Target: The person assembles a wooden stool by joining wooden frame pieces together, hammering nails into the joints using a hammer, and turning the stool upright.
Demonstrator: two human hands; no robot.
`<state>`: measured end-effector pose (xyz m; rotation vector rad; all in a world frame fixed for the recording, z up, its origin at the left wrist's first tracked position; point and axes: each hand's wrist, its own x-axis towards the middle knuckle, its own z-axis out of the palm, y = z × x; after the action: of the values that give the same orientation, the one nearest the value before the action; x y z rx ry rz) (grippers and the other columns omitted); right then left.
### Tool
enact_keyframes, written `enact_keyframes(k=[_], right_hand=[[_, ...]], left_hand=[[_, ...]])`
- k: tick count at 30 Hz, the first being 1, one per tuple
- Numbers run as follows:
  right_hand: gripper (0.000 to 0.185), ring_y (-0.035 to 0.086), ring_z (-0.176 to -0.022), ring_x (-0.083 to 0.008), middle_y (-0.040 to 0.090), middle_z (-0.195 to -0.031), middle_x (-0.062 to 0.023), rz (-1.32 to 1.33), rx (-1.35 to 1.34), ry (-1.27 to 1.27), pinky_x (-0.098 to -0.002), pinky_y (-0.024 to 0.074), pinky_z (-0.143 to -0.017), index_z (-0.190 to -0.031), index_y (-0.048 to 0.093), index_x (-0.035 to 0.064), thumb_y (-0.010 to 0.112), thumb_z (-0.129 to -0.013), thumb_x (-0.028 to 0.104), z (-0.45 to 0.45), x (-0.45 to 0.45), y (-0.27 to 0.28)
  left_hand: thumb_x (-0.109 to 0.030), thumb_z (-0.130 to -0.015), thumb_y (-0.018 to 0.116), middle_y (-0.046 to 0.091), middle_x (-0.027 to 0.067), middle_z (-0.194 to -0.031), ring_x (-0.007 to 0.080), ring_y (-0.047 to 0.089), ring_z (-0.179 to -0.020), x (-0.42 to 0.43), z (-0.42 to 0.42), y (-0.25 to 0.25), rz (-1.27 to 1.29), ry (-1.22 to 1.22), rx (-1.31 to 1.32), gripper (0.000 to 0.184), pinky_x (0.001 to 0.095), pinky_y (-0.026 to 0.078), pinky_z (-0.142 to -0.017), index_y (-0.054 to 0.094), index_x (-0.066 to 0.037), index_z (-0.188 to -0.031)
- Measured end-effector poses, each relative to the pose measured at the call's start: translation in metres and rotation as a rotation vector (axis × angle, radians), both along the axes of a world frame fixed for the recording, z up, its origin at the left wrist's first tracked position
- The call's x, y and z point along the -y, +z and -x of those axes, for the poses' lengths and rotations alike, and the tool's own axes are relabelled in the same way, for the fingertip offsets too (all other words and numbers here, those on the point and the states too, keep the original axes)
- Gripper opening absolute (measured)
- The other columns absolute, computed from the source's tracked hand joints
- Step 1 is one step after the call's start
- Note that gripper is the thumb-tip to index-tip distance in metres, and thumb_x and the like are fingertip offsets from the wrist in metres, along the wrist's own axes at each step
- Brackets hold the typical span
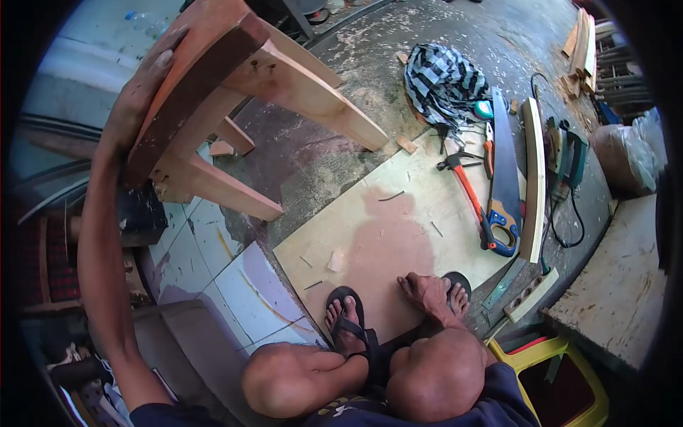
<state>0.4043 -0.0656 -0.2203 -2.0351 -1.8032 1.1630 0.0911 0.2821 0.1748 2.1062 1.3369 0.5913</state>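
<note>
My left hand [146, 82] grips the outer side of a wooden stool [206, 92], its fingers along the reddish-brown seat. The stool is tilted, with its pale legs pointing to the right. My right hand [429, 293] is low beside my right foot, over a plywood sheet [299, 249]. Its fingers are bent and drawn together at the board; anything between them is hidden. Small thin pieces resembling nails and a wood chip [335, 260] lie on the sheet. Further right on it rest a claw hammer [466, 188], pliers [489, 149] and a handsaw [506, 171].
A checked cloth [445, 82] lies beyond the tools, with a tape measure [484, 109] beside it. To the right are a curved wooden strip [532, 178] and a corded green power tool [569, 156]. A yellow-framed object [590, 384] stands near my right knee.
</note>
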Motion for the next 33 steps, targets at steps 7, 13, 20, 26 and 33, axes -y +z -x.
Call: enact_keyframes(k=[7, 13, 20, 26, 33], right_hand=[[0.036, 0.069, -0.073, -0.0398, 0.070, -0.074, -0.0176, 0.027, -0.003, 0.009, -0.0531, 0.0480, -0.068, -0.089, 0.071, 0.0143, 0.058, -0.094, 0.048, 0.001, 0.006, -0.005], [0.037, 0.069, -0.072, -0.0388, 0.071, -0.078, -0.0155, 0.005, -0.015, 0.005, -0.0540, 0.0466, -0.073, -0.090, 0.071, 0.0148, 0.057, -0.094, 0.048, -0.002, 0.004, 0.001], [0.036, 0.070, -0.072, -0.0387, 0.071, -0.078, -0.0149, 0.056, -0.034, 0.005, -0.0522, 0.0488, -0.072, -0.089, 0.071, 0.0143, 0.057, -0.094, 0.048, -0.007, -0.001, 0.006], [0.036, 0.069, -0.069, -0.0382, 0.071, -0.076, -0.0163, -0.001, -0.125, -0.011, -0.0507, 0.0502, -0.065, -0.088, 0.071, 0.0127, 0.057, -0.094, 0.046, -0.003, 0.002, -0.017], [0.033, 0.070, -0.064, -0.0336, 0.072, -0.075, -0.0159, 0.031, -0.039, 0.071, -0.0468, 0.0517, -0.063, -0.088, 0.071, 0.0093, 0.057, -0.096, 0.038, -0.012, -0.011, 0.012]], left_hand=[[-0.041, -0.106, 0.044, 0.044, 0.0104, -0.150, 0.0188, 0.040, -0.137, 0.002, -0.005, -0.003, -0.008, 0.001, 0.021, 0.057, 0.0305, 0.027, -0.116, 0.043, -0.005, -0.150], [-0.052, -0.106, 0.034, 0.033, 0.0147, -0.159, 0.0238, 0.026, -0.149, -0.046, 0.004, 0.070, -0.075, -0.054, -0.428, 0.067, 0.0368, 0.014, -0.122, 0.036, -0.004, -0.153], [-0.054, -0.105, 0.030, 0.027, 0.0113, -0.161, 0.0227, 0.025, -0.149, -0.102, -0.031, 0.042, 0.382, -0.087, 0.177, 0.068, 0.0347, 0.016, -0.122, 0.029, -0.008, -0.156], [-0.043, -0.107, 0.035, 0.035, 0.0104, -0.157, 0.0221, 0.041, -0.139, -0.112, -0.019, -0.003, 0.137, 0.005, 0.001, 0.061, 0.0338, 0.029, -0.117, 0.029, -0.005, -0.156], [-0.042, -0.107, 0.038, 0.043, 0.0111, -0.154, 0.0216, 0.043, -0.139, -0.083, -0.032, 0.008, -0.112, 0.277, -0.287, 0.059, 0.0322, 0.027, -0.118, 0.042, -0.002, -0.150]])
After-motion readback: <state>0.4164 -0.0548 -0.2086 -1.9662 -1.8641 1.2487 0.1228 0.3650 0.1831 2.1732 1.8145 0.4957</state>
